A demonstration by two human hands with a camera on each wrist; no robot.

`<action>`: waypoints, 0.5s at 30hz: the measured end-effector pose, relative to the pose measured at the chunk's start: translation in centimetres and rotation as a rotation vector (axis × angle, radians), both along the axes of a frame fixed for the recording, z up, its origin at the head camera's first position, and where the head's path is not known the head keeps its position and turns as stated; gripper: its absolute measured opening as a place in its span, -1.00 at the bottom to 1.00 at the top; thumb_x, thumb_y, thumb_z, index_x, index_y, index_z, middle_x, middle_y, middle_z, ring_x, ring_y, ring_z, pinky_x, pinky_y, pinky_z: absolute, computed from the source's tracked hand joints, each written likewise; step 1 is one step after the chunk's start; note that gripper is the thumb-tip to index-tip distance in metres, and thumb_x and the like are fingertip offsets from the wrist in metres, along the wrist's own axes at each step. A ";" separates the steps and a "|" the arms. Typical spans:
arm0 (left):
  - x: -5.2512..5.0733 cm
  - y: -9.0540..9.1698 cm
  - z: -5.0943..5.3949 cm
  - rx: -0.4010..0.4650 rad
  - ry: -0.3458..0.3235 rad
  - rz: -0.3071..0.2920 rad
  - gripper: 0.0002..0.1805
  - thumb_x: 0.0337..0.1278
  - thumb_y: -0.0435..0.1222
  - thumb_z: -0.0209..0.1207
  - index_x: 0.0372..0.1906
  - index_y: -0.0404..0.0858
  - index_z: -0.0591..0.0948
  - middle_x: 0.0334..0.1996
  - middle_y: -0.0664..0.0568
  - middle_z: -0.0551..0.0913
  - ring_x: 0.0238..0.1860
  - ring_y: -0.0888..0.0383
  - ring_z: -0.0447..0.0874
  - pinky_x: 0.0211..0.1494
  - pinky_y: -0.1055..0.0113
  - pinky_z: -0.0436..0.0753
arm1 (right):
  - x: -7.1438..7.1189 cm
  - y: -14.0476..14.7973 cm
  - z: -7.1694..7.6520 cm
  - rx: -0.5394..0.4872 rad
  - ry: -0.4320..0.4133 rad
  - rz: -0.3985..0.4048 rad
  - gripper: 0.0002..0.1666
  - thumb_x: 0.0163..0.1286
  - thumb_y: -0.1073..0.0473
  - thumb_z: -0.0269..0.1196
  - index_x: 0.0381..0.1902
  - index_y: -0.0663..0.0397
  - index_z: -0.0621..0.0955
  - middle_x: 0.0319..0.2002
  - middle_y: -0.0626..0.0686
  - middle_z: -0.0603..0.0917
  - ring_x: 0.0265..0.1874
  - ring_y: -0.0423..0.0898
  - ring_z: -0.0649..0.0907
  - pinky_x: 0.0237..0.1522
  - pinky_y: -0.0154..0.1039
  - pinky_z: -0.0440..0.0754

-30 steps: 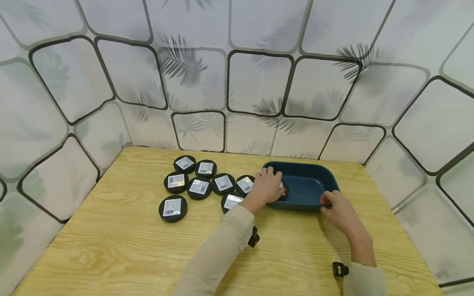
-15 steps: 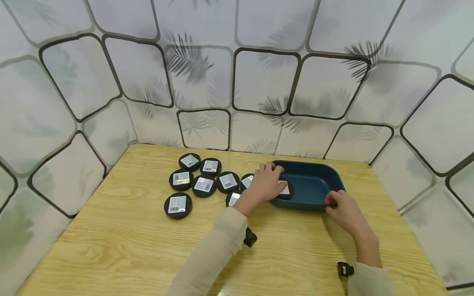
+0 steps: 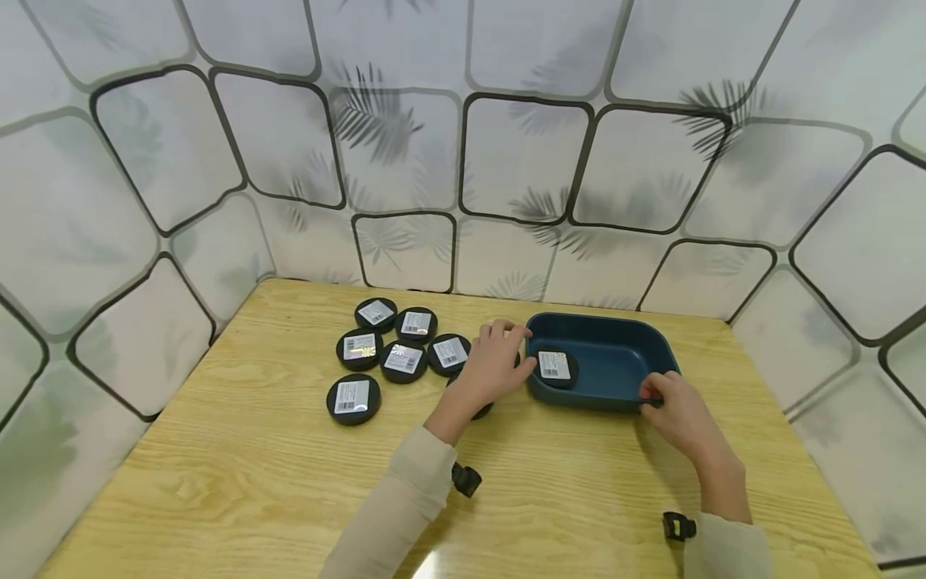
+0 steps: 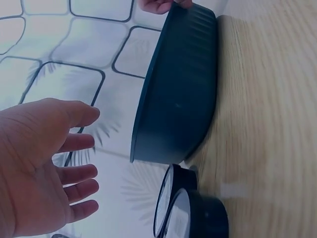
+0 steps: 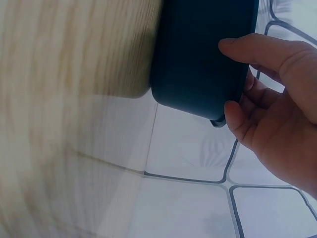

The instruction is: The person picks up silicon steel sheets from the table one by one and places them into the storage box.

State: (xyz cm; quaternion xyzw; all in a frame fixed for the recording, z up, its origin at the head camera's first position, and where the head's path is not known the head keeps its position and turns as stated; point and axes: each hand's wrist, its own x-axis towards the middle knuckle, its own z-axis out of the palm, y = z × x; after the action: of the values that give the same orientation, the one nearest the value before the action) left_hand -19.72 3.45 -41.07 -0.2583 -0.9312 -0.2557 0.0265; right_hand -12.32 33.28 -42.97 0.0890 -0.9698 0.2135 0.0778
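Observation:
A dark blue rectangular tub [image 3: 611, 371] stands on the table. Inside, at its left end, lies one flat black round puck [image 3: 555, 367] with a white label. My left hand [image 3: 488, 366] hovers just left of the tub, above labelled pucks that it partly hides. In the left wrist view its fingers [image 4: 77, 171] are spread, with nothing between them, and two black pucks [image 4: 205, 215] stand close to the tub. My right hand [image 3: 678, 412] pinches the tub's front right rim; in the right wrist view the thumb [image 5: 242, 52] lies on the outer wall.
Several more labelled black pucks [image 3: 403, 360] lie grouped left of the tub, and a single puck [image 3: 352, 399] sits nearer the front. The wooden table [image 3: 239, 450] meets a patterned wall covering [image 3: 405, 249] at the back and sides.
The left hand has let go of the puck inside the tub and drawn back left over the rim. The right hand keeps its hold on the rim. The head view has shifted slightly.

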 end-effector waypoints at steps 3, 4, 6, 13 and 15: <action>0.6 -0.8 -0.2 0.009 0.005 0.004 -0.56 0.42 -0.10 0.09 0.30 -0.12 0.46 0.30 -0.16 0.34 0.27 -0.18 0.30 0.24 -0.10 0.41 | 0.0 0.0 0.0 0.000 -0.012 -0.003 -0.82 0.12 0.45 0.35 -0.36 0.22 0.55 -0.35 0.15 0.49 -0.36 0.04 0.49 -0.29 0.01 0.49; 0.7 -1.1 -0.3 0.013 0.005 0.008 -0.56 0.42 -0.10 0.09 0.30 -0.13 0.46 0.30 -0.16 0.35 0.27 -0.18 0.30 0.24 -0.11 0.41 | -0.1 0.1 0.0 -0.002 -0.015 -0.002 -0.82 0.13 0.45 0.35 -0.36 0.23 0.55 -0.35 0.15 0.49 -0.36 0.04 0.49 -0.29 0.02 0.49; 1.1 -1.6 -0.5 0.026 0.011 0.016 -0.57 0.41 -0.12 0.11 0.29 -0.15 0.47 0.28 -0.17 0.37 0.26 -0.18 0.32 0.23 -0.13 0.41 | -0.1 0.1 0.1 -0.001 -0.019 -0.002 -0.82 0.13 0.45 0.36 -0.36 0.23 0.55 -0.35 0.16 0.49 -0.36 0.04 0.49 -0.29 0.02 0.49; 1.9 -3.7 -0.7 0.017 0.064 0.020 -0.54 0.36 -0.12 0.18 0.28 -0.17 0.48 0.24 -0.22 0.40 0.18 -0.20 0.35 0.18 -0.16 0.43 | -0.1 0.0 0.1 -0.006 -0.012 0.000 -0.81 0.13 0.45 0.36 -0.37 0.22 0.55 -0.36 0.15 0.49 -0.36 0.03 0.48 -0.29 0.01 0.49; 2.0 -4.3 -0.7 -0.010 0.080 0.027 -0.51 0.34 -0.10 0.20 0.29 -0.15 0.46 0.24 -0.22 0.40 0.19 -0.20 0.35 0.19 -0.15 0.44 | -0.1 0.0 0.1 -0.005 -0.005 0.003 -0.81 0.12 0.45 0.36 -0.37 0.22 0.55 -0.36 0.15 0.49 -0.37 0.04 0.48 -0.29 0.02 0.49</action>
State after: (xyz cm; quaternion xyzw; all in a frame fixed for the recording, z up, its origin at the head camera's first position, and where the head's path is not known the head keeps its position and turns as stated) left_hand -17.71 -0.81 -41.79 -0.2555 -0.9341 -0.2404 0.0658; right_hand -12.43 33.29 -42.89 0.0897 -0.9693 0.2163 0.0751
